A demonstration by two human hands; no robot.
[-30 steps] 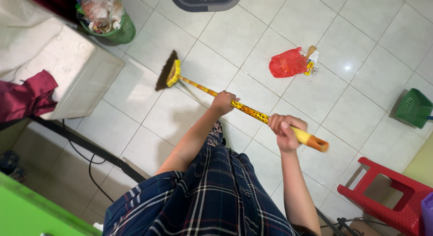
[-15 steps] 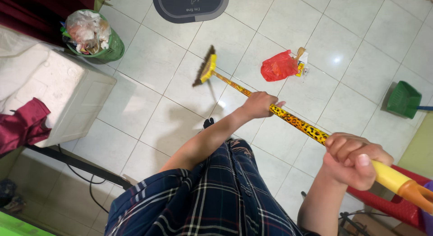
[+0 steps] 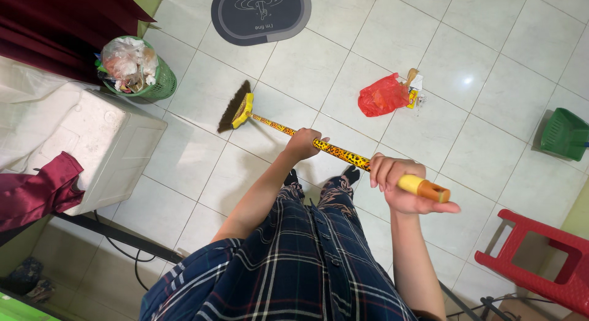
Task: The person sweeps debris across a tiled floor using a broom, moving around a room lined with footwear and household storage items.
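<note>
I hold a broom with a yellow, dark-spotted handle (image 3: 343, 154) in both hands. My left hand (image 3: 303, 143) grips the handle near its middle. My right hand (image 3: 402, 185) grips the plain yellow part near the orange end cap. The dark bristle head (image 3: 232, 107) rests on the white floor tiles to the upper left of my hands. A small heap of rubbish with a red plastic bag (image 3: 383, 94) and a few scraps lies on the tiles to the right of the broom head.
A green waste basket (image 3: 161, 83) full of rubbish stands at the upper left beside a white box (image 3: 92, 146) with a dark red cloth (image 3: 37, 192). A grey oval mat (image 3: 261, 15) lies at the top. A green dustpan (image 3: 564, 134) and a red plastic stool (image 3: 543, 259) stand at the right. Cables (image 3: 129, 250) run along the floor at the lower left.
The broom head has swung back to the left, away from the red bag. My right hand has drawn the handle's end in and up, closer to my body.
</note>
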